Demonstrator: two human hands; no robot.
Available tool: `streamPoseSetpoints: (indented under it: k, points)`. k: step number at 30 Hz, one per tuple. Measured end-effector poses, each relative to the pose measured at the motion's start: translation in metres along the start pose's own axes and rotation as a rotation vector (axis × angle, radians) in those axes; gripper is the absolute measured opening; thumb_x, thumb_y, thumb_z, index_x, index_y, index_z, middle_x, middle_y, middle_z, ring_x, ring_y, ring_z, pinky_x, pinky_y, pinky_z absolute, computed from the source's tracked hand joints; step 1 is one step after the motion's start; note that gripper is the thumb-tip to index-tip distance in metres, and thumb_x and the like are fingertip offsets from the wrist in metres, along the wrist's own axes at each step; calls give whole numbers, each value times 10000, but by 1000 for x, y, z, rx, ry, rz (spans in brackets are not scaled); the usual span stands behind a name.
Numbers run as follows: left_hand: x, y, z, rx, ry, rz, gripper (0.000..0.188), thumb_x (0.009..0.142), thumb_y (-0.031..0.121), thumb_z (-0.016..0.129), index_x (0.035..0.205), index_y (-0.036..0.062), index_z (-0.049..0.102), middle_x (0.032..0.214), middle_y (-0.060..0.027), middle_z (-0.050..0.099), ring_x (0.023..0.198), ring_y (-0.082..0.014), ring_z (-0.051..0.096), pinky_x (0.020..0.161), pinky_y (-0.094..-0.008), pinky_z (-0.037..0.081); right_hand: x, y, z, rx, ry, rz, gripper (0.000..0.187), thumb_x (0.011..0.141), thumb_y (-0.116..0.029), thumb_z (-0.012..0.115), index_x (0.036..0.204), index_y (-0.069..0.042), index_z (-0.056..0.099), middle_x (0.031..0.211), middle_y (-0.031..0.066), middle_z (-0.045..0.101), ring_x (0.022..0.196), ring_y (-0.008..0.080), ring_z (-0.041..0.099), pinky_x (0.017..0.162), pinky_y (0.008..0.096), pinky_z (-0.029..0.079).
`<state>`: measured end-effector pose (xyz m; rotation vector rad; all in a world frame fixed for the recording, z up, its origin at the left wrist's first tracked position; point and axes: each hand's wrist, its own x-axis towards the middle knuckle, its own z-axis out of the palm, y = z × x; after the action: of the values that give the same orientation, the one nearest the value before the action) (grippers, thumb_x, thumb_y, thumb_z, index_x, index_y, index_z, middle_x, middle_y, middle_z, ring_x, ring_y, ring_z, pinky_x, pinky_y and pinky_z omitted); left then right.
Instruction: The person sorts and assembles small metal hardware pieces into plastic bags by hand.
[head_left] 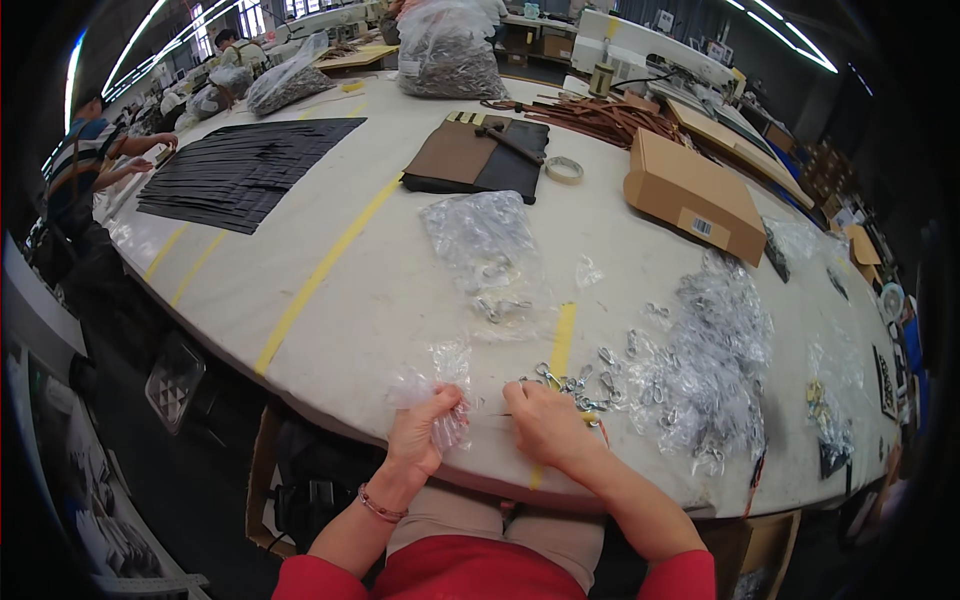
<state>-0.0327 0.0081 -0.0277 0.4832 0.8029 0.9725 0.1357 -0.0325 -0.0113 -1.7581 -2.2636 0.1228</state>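
Note:
At the near edge of the table, my left hand (415,432) is closed around a bunch of small clear plastic bags (449,425). My right hand (552,425) is to its right, fingers drawn together at the tips. Whatever those fingertips hold, if anything, is too small to make out. Just beyond and beside the right hand lies a loose pile of silver metal snap hooks (608,384). Farther off, a larger clear bag (485,240) rests on the table with a few metal hooks at its near end.
A heap of clear bags (715,350) spreads at the right, below a brown cardboard box (695,190). Beyond are a tape roll (564,170), a hammer (510,142) on dark folded material, brown straps (600,118) and black strips (255,165). A person (85,170) works at the far left.

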Motion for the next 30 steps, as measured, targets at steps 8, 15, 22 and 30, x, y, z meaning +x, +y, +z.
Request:
streamPoseSetpoints:
  k: [8, 15, 22, 30]
  points:
    - [2, -8, 3, -149, -58, -142, 73, 793, 150, 574, 812, 89, 537, 707, -37, 549, 575, -145, 550, 441, -250, 435, -29, -8, -35, 1621, 140, 422, 213, 680, 45, 553, 836, -47, 440, 702, 24, 533, 564, 65, 522, 378, 153, 369]
    - [-12, -10, 17, -156, -104, -188, 123, 810, 205, 560, 851, 91, 540, 730, -28, 566, 619, -124, 563, 432, -230, 423, -33, -12, -16, 1759, 268, 424, 264, 660, 94, 558, 845, -44, 430, 698, 76, 533, 545, 99, 518, 438, 183, 391]
    - [-18, -11, 23, -113, -123, -99, 142, 822, 212, 545, 866, 77, 540, 781, -48, 588, 669, -142, 584, 465, -242, 431, -31, -14, -15, 1912, 308, 420, 226, 676, 77, 546, 821, -48, 427, 680, 82, 530, 508, 102, 498, 345, 172, 294]
    - [-21, -24, 33, -106, -160, -52, 75, 798, 94, 561, 847, 36, 557, 772, -55, 581, 681, -140, 559, 591, -242, 450, -21, -21, -8, 1944, 425, 510, 214, 680, 68, 542, 850, -31, 458, 683, 67, 522, 481, 85, 462, 355, 164, 298]
